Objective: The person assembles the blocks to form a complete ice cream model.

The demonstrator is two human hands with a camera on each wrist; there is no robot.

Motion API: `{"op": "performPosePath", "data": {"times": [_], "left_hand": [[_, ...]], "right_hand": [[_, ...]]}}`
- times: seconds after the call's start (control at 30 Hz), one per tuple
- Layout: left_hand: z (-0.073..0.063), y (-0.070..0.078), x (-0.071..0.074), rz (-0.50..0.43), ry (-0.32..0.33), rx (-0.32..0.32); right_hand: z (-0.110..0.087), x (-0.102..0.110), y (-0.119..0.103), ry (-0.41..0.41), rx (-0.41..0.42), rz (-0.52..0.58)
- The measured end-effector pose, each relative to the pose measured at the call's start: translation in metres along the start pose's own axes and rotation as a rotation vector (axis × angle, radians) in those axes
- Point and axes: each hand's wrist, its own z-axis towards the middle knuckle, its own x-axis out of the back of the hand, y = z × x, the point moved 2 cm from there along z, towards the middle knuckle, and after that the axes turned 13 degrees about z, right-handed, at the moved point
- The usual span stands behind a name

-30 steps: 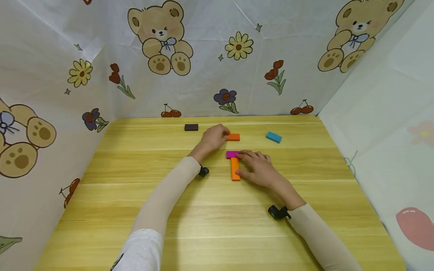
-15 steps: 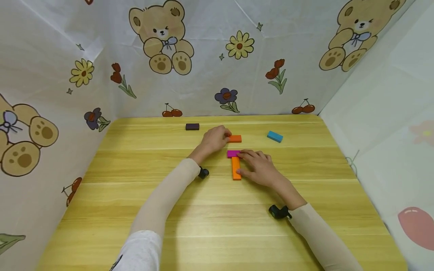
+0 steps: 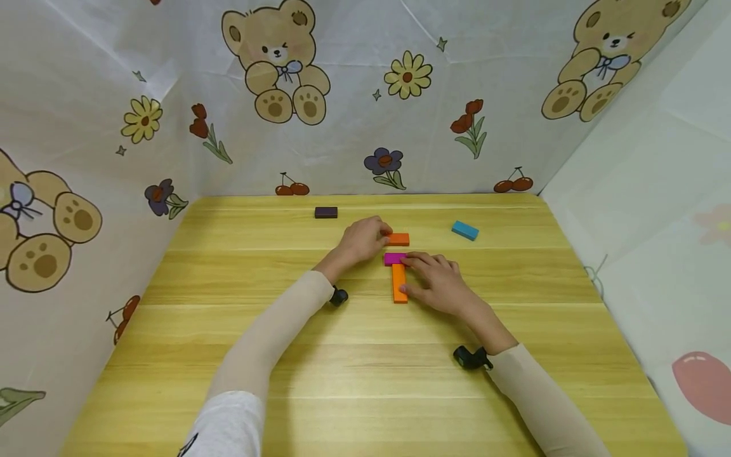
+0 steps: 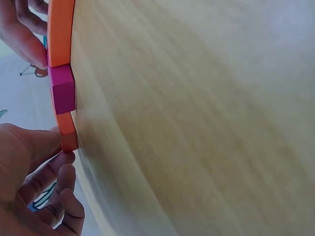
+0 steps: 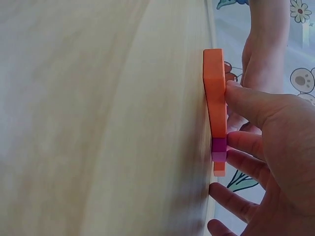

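My left hand (image 3: 362, 242) pinches the left end of a red-orange wooden block (image 3: 399, 239) between thumb and index finger, as the left wrist view shows. Just nearer to me lies a magenta block (image 3: 393, 259), set crosswise against the far end of a long orange block (image 3: 399, 285), so the two form a T. My right hand (image 3: 438, 284) rests over them with relaxed fingers. Its thumb (image 5: 246, 101) touches the orange block, and its index and middle fingertips reach the magenta one. A narrow strip of table shows between the red-orange and magenta blocks in the head view.
A dark block (image 3: 326, 212) lies at the back left of the wooden table (image 3: 342, 393), and a blue block (image 3: 465, 230) lies at an angle at the back right. A bear-print cloth (image 3: 342, 152) hangs behind the table and on its left.
My left hand has drawn the red-orange block toward me, closer to the magenta block. The right hand and the T-shaped pair have stayed in place; the head view has shifted slightly.
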Motion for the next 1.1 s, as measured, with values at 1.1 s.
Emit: {"op": "performPosePath", "data": {"times": [1.1], "left_hand": [[-0.018,0.000,0.000,-0.081,-0.012,-0.050]], "right_hand": [[0.001,0.002,-0.003,-0.015,-0.021,0.013]]}}
